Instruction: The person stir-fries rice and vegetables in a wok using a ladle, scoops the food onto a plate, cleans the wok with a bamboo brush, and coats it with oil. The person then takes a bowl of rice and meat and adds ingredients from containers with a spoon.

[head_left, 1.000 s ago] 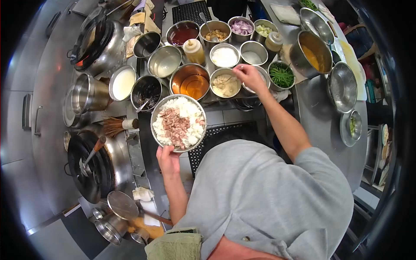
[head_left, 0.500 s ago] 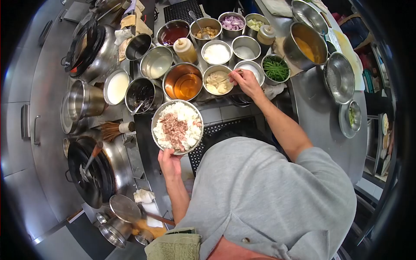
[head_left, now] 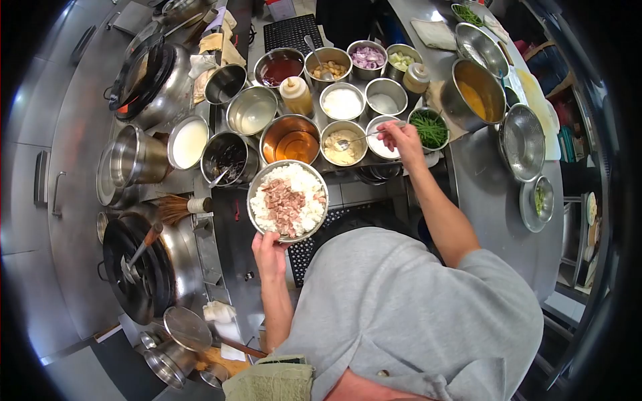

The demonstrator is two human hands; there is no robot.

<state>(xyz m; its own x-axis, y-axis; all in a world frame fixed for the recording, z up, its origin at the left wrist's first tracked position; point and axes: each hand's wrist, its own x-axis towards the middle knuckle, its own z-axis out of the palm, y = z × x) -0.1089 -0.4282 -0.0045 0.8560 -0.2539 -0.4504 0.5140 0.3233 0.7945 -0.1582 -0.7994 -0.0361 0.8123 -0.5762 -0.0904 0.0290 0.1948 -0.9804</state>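
Observation:
My left hand (head_left: 270, 252) grips the near rim of a metal bowl (head_left: 287, 200) filled with white rice and chopped pinkish meat. In my right hand (head_left: 403, 142) is the handle of a metal spoon (head_left: 344, 144), its bowl end over a container of pale minced paste (head_left: 342, 155). Under the right hand stands a container of white powder (head_left: 384, 143), partly hidden by the fingers. To its right is a pot of chopped greens (head_left: 429, 129), and left of the paste sits a pot of amber liquid (head_left: 290, 142).
Two woks (head_left: 137, 271) line the left side, one holding a ladle. A squeeze bottle (head_left: 296, 95) stands among several ingredient pots. On the right counter are a pot of orange-brown liquid (head_left: 476, 93) and a perforated metal bowl (head_left: 522, 142). A bamboo brush (head_left: 180, 208) lies left.
The spoon has lifted and levelled, and its bowl end now shows above the paste. My right hand has shifted right relative to the containers. The rice bowl is nearer the amber pot.

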